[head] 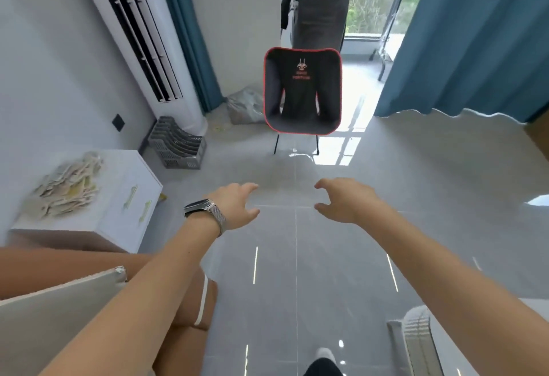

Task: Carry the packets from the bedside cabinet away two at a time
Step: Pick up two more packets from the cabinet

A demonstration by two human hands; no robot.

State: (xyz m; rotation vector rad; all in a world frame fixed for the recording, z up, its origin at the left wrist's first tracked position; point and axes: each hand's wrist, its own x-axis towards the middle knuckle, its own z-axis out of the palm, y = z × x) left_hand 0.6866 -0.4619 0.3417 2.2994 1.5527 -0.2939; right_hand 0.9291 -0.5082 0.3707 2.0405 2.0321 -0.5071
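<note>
Both hands — left (237,206) and right (346,202) — reach out over the floor (297,257), fingers loosely curled, grasping nothing. The packets (66,185) lie heaped on the white cabinet (127,197) at left, well apart from the hands — a black chair (303,90) stands ahead

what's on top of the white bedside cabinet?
A loose heap of pale packets covers most of the white bedside cabinet top. What lies under the heap is hidden. Neither hand touches it.
</note>
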